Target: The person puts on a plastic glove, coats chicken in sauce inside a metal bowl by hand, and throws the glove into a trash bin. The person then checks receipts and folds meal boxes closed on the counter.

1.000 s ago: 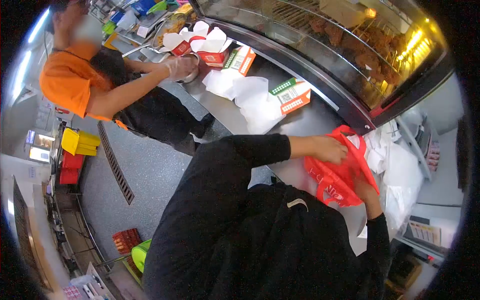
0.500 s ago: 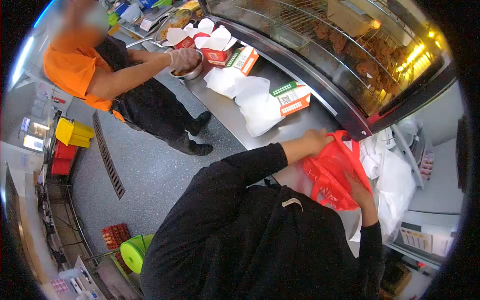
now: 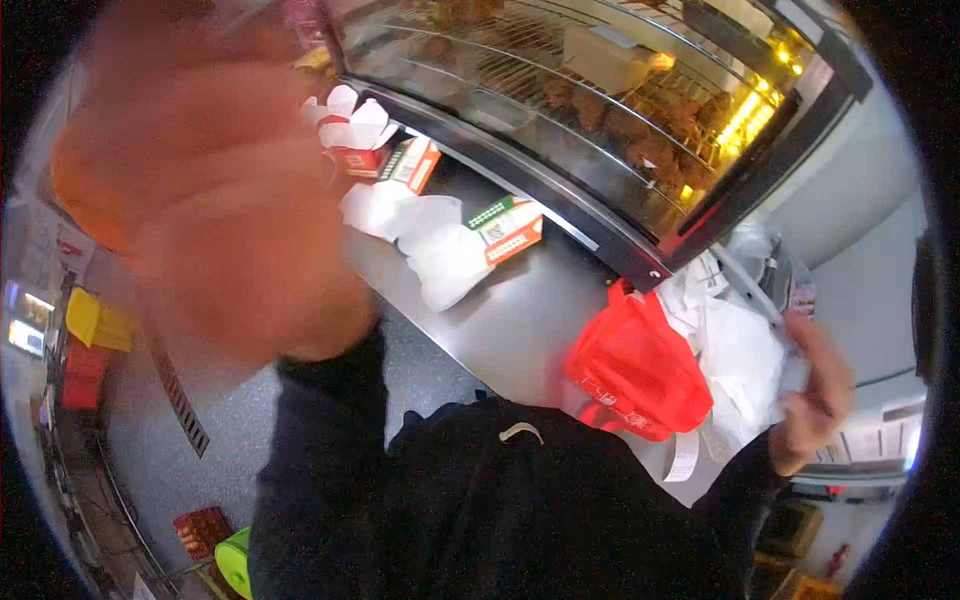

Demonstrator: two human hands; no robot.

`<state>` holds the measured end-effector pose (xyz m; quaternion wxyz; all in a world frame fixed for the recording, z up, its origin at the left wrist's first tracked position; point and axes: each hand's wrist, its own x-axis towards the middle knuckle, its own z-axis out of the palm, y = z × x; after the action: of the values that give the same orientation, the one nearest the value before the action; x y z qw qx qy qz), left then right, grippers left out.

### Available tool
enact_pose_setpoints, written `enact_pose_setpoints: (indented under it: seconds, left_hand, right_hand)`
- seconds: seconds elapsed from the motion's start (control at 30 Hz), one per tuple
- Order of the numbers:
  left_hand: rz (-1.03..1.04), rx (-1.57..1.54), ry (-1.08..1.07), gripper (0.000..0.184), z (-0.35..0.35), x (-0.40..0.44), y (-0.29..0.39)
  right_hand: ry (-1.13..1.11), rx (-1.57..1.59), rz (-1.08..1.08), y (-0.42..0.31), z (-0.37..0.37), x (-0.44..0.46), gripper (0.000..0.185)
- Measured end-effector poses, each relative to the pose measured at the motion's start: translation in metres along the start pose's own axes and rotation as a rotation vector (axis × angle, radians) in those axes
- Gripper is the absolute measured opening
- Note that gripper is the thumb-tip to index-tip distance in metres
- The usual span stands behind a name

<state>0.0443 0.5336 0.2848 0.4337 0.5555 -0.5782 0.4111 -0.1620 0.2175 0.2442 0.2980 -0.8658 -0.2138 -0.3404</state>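
My left hand is raised close to the camera, large and smeared by motion, so its fingers cannot be read clearly. At the right, my right hand is off the counter beside white plastic bags, thumb and fingers apart, holding nothing I can see. Between my hands, a red carry bag with white print sits on the steel counter, touched by neither hand. A curled paper slip lies at its near side. Left of the bag are two printed cartons with white paper sheets.
A heated glass cabinet with fried food on racks borders the counter. Red and white food boxes stand farther along. A person's orange sleeve shows behind my left hand. Yellow and red bins are across the floor.
Both hands have let go of the red bag. My left hand has swung up and left toward the camera; my right has moved right. The view has shifted, and the co-worker is now mostly hidden.
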Motion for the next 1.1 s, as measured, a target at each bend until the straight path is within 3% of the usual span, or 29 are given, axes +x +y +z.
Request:
enact_pose_setpoints:
  seconds: [0.03, 0.07, 0.1, 0.2, 0.33, 0.53, 1.1]
  left_hand:
    - [0.095, 0.055, -0.046, 0.029, -0.020, 0.022, 0.012]
    - [0.152, 0.079, -0.128, 0.029, -0.033, 0.038, 0.022]
    - [0.178, 0.083, -0.221, 0.030, -0.040, 0.047, 0.030]
    - [0.188, 0.124, -0.476, 0.032, -0.050, 0.059, 0.047]
    - [0.141, 0.167, -0.585, 0.034, -0.051, 0.061, 0.053]
    - [0.139, 0.187, -0.574, 0.037, -0.052, 0.058, 0.059]
    - [0.184, -0.014, -0.286, 0.047, -0.039, 0.046, 0.091]
  right_hand:
    - [0.274, 0.037, -0.227, -0.006, -0.008, 0.010, 0.041]
    - [0.408, -0.161, -0.567, -0.020, -0.033, 0.034, 0.047]
    - [0.537, -0.244, -0.776, -0.030, -0.042, 0.051, 0.047]
    - [0.731, -0.281, -0.958, -0.052, -0.045, 0.082, 0.046]
    - [0.758, -0.278, -0.916, -0.057, -0.039, 0.103, 0.045]
    - [0.743, -0.313, -0.793, -0.053, -0.030, 0.111, 0.044]
    - [0.797, -0.216, -0.778, -0.056, -0.022, 0.102, 0.041]
